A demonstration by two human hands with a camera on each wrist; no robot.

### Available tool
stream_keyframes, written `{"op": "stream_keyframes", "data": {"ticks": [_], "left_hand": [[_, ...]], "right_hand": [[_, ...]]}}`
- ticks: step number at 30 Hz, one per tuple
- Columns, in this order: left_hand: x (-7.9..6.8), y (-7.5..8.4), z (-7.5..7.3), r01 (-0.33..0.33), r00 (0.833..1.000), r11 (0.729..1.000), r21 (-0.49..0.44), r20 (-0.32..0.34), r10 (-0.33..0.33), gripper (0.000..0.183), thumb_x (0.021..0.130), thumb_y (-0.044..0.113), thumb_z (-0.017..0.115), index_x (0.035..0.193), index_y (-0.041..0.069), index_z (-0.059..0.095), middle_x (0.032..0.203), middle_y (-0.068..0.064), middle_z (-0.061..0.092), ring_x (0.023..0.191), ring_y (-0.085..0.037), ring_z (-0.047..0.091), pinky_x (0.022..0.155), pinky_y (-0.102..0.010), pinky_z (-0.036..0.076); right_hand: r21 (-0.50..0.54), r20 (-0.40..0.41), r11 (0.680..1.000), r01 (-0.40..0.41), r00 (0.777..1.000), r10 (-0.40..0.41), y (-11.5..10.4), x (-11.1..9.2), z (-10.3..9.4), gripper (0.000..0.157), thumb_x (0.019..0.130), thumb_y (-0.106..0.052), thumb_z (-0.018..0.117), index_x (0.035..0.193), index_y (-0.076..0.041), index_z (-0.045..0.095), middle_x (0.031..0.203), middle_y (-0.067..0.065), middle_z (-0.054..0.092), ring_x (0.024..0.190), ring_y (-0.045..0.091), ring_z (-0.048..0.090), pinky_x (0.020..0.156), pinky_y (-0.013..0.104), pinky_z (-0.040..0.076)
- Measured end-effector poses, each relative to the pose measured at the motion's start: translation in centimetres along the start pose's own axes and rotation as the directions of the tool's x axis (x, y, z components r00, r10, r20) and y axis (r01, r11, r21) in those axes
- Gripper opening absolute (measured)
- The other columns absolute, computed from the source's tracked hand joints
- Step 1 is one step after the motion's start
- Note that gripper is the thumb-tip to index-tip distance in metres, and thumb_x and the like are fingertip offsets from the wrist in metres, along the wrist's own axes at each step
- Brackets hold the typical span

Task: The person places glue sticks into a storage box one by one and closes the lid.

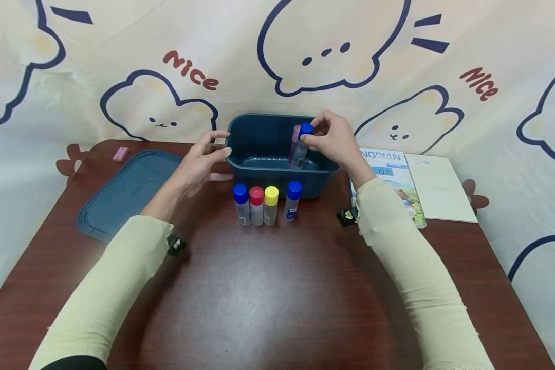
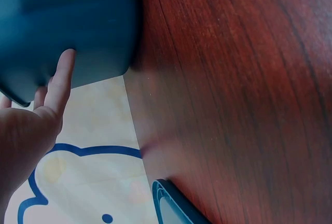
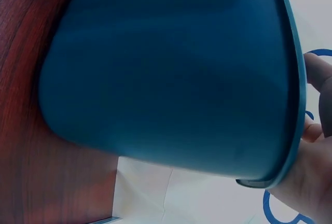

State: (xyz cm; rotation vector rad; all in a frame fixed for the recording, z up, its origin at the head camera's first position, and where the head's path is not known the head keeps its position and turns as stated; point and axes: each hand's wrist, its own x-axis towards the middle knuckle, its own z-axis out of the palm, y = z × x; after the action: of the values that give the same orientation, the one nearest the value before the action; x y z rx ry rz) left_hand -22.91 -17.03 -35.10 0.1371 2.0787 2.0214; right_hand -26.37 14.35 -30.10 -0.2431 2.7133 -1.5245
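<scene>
A dark teal plastic bin (image 1: 277, 180) stands at the back of the table. Over its right part, my right hand (image 1: 335, 139) pinches a small clear tube with a blue cap (image 1: 300, 149), held upright inside the bin. A pinkish translucent shape is right beside that tube; its kind is unclear. My left hand (image 1: 199, 159) touches the bin's left end with extended fingers, and in the left wrist view a fingertip (image 2: 66, 58) rests against the wall. Before the bin stand several similar tubes: a red-capped one (image 1: 256, 208), a yellow-capped one (image 1: 271, 208) and blue-capped ones (image 1: 242, 208) at either side.
Left of the bin, a teal lid (image 1: 129, 190) lies flat, with a pink eraser-like block (image 1: 121, 154) behind it. To the right are a printed booklet (image 1: 404, 190) and a pale green one (image 1: 439, 187). A cartoon-patterned cloth (image 1: 240, 61) hangs behind the table (image 1: 259, 298).
</scene>
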Motion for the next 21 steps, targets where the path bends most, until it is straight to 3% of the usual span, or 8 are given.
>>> {"op": "stream_keyframes", "data": {"ticks": [12, 21], "left_hand": [[0.00, -0.21, 0.01, 0.001, 1.000, 1.000, 0.002, 0.001, -0.001, 0.051, 0.103, 0.025, 0.061, 0.149, 0.024, 0.038, 0.151, -0.014, 0.034, 0.132, -0.037, 0.047, 0.089, -0.051, 0.056], [0.00, -0.01, 0.10, 0.003, 1.000, 1.000, -0.002, -0.005, -0.003, 0.052, 0.103, 0.025, 0.061, 0.150, 0.023, 0.037, 0.150, -0.014, 0.035, 0.134, -0.041, 0.045, 0.089, -0.050, 0.057]], "right_hand": [[-0.082, 0.041, 0.995, -0.056, 0.997, 0.059, -0.39, 0.43, 0.56, 0.034, 0.093, -0.018, 0.075, 0.118, -0.001, 0.058, 0.112, 0.016, 0.061, 0.095, 0.026, 0.060, 0.084, 0.032, 0.058], [-0.210, 0.059, 0.976, -0.060, 0.996, 0.074, -0.66, 0.66, 0.75, 0.034, 0.094, -0.021, 0.075, 0.117, -0.002, 0.061, 0.118, 0.017, 0.061, 0.107, 0.031, 0.056, 0.095, 0.042, 0.051]]}}
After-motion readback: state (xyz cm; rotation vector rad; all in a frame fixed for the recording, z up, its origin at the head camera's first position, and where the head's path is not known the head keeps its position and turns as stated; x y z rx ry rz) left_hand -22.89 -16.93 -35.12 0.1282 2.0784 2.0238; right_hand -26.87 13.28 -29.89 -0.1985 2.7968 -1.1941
